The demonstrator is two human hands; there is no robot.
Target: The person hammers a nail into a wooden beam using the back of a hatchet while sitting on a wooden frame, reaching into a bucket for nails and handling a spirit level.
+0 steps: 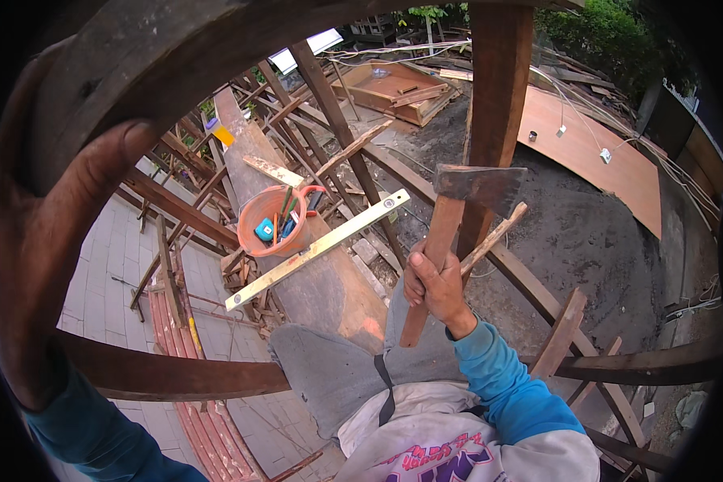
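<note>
Head view: at nine o'clock, the left hand (46, 210) lays its thumb on a thick, dark wooden beam (149, 60) (fingers obscured; its grip I can't tell); near four, the right hand (437, 291) wraps a steel-headed, wooden-handled hatchet (443, 226).

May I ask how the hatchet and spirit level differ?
The hatchet has a dark, broad head on a brown handle; the spirit level is a straight, pale-yellow bar. The right hand holds the hatchet; the spirit level lies unheld near the bucket. Both are hand tools.
</note>
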